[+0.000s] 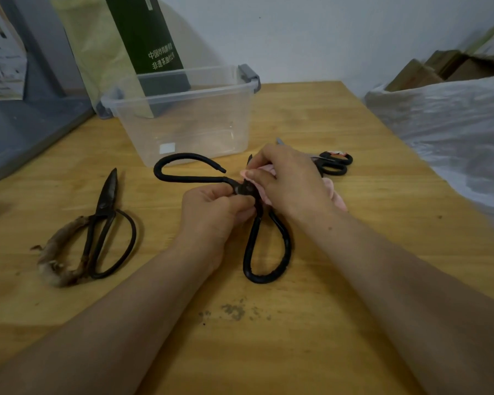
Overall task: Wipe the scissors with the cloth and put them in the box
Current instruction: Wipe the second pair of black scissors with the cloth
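Centre frame: the fingers of my left hand (211,215) pinch the big black scissors (194,179) at the pivot, their handles splayed left and toward the lower edge. My right hand (288,181) pinches the pink cloth (335,196) against a blade that points up the frame. The clear box (154,132) stands just beyond, on the bench.
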`<state>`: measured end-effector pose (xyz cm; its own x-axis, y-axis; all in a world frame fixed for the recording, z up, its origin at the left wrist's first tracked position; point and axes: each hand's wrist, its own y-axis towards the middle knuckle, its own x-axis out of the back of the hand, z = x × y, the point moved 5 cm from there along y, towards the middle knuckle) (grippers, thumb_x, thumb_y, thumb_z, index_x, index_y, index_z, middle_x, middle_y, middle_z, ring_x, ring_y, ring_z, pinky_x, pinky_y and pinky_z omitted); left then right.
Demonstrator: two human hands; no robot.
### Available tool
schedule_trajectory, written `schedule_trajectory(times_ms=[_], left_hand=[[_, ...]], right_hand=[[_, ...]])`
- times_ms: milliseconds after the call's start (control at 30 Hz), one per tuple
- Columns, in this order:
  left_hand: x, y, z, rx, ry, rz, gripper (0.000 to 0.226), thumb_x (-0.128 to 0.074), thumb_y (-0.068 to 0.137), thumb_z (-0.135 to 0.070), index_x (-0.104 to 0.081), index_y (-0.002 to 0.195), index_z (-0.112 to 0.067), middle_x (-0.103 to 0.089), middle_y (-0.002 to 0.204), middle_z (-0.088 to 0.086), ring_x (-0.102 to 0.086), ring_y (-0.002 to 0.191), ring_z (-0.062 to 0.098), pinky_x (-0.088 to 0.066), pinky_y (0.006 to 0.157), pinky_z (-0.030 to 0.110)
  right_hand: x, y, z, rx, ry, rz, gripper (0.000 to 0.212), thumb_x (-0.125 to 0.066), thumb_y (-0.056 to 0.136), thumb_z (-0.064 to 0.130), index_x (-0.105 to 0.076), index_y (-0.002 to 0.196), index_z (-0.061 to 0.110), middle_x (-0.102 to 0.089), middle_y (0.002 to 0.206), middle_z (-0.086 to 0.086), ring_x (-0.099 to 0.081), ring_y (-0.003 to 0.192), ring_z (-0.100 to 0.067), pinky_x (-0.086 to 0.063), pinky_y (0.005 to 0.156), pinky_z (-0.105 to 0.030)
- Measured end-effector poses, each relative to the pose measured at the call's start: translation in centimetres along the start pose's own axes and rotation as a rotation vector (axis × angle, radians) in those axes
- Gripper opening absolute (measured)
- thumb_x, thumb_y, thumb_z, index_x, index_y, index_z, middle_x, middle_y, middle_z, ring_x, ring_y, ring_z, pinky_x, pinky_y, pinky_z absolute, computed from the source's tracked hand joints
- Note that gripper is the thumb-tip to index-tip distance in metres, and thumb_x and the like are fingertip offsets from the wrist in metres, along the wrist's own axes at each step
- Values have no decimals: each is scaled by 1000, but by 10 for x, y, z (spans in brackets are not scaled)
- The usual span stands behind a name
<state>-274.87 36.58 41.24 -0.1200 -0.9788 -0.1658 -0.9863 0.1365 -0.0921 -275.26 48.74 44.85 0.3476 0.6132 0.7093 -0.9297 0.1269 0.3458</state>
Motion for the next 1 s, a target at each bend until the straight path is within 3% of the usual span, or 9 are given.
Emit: schedule_trajectory(times_ms=[100,233,433,533,600,700,833,933,1000], left_hand=[[0,-1,0,17,-7,-2,13,-62,79,12,-68,83,1,-73,85,12,-71,85,25,-58,70,23],[-1,-1,0,3,1,10,14,-61,79,12,-69,83,0,-73,81,10,-71,82,23,-58,68,22],[0,-1,0,-1,0,-12,17,-63,79,11,-70,76,-4,-73,72,3,-71,79,20,-58,69,22],[-1,-1,0,0,-6,8,16,-63,78,11,-70,78,-3,-73,76,6,-71,80,21,-58,68,22],[-1,-1,0,-7,7,12,15,-63,78,12,-69,77,-2,-72,71,5,-71,75,18,-57,67,21],[-2,-1,0,-12,17,4,16,-63,78,11,-70,76,-3,-72,69,4,-70,71,16,-57,66,20],[-1,-1,0,1,-14,0,18,-62,79,12,-70,77,-4,-73,72,4,-71,75,19,-57,66,21],[-2,-1,1,10,-22,13,15,-62,79,12,-68,80,-2,-73,83,11,-71,83,24,-59,73,25],[-2,0,1,30,-34,4,14,-62,79,12,-68,83,0,-72,86,13,-71,86,25,-59,73,26]], right_hand=[[11,2,-10,-48,193,-51,6,-69,85,29,-68,83,23,-68,92,7,-61,94,-9,-50,87,-35],[9,-3,-10,-20,242,110,5,-74,81,26,-71,78,23,-61,71,16,-59,72,4,-46,65,-15],[2,2,2,14,-1,25,11,-65,87,29,-68,92,20,-66,96,6,-58,100,-13,-44,92,-37],[11,0,-6,-37,161,6,6,-70,84,27,-68,82,22,-69,92,5,-63,94,-14,-51,87,-39],[10,-4,-8,-75,276,94,7,-75,79,31,-70,75,27,-70,81,5,-67,84,-16,-57,79,-41],[3,-5,-4,-58,204,121,12,-73,80,34,-64,73,32,-62,74,14,-59,77,-5,-49,80,-33],[3,-1,1,-70,69,39,8,-66,87,34,-63,84,26,-60,87,11,-58,94,-10,-47,89,-36],[18,-2,-9,-111,141,-32,5,-68,86,30,-65,84,26,-64,87,10,-63,90,-12,-53,73,-28],[32,-4,-17,-183,248,-56,5,-70,84,23,-69,84,28,-66,92,8,-63,93,-10,-54,76,-27]])
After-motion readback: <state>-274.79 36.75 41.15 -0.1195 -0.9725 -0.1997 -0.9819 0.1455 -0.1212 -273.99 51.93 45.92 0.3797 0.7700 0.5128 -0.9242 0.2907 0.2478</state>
